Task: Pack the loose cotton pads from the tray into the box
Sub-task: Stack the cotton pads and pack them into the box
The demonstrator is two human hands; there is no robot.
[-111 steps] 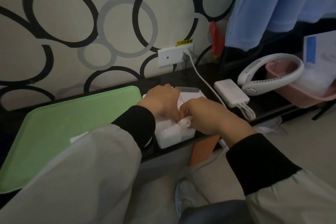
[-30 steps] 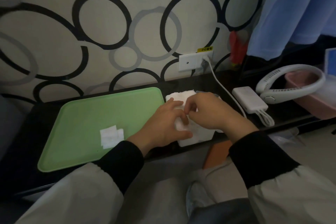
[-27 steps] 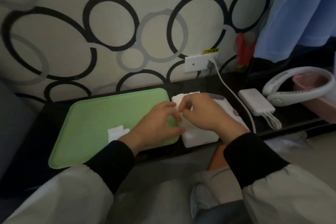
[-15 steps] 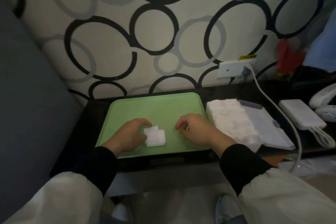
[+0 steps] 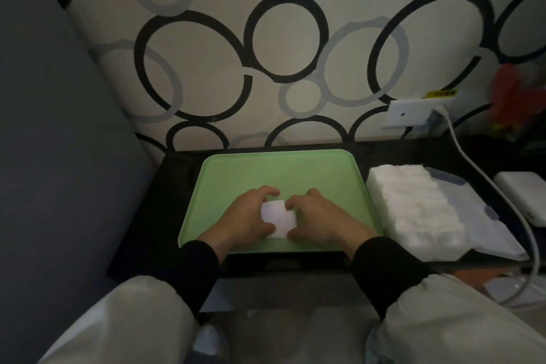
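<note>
Pinching flat, square white cotton pads (image 5: 279, 217) from both sides, left hand (image 5: 245, 216) and right hand (image 5: 322, 216) curled round them, toward 6 o'clock on the smooth green rounded-corner tray (image 5: 280, 168). At 3 o'clock, just beside it, rectangular box (image 5: 413, 210) packed with fluffy white pads.

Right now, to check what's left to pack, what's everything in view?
tray: one, green, on the table
cotton pads: a few, white, on the tray
box: one, white, full, right of the tray
cable: one, white, right of the box
socket: one, white, on the wall
power bank: one, white, far right
table: one, black, by the wall
left hand: one, gripping the cotton pads
right hand: one, gripping the cotton pads
</note>
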